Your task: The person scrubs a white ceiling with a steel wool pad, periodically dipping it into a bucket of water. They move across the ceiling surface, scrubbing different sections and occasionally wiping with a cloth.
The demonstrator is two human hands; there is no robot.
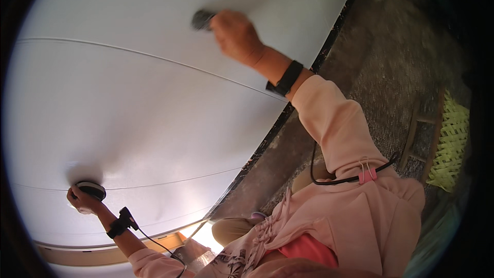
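A large pale panel [154, 123] with thin lines across it fills the left half of the view. My left hand [82, 200] is at its lower left, fingers around a round black object with a light rim [91, 190]; what this object is cannot be told. Higher up, my right hand [235, 36] is closed on a dark grey, roundish pad-like object [202, 19] at the panel's surface. Motion blurs that hand and the object, so its material is unclear. Both wrists wear black bands, and a cable runs from the left one.
The panel's dark edge [266, 139] runs diagonally beside a rough brown floor [389, 58]. Yellow-green woven strips [449, 143] lie at the far right by a wooden frame [412, 135]. A black cable [335, 181] is clipped to the pink top. A wooden strip [166, 242] borders the panel's bottom.
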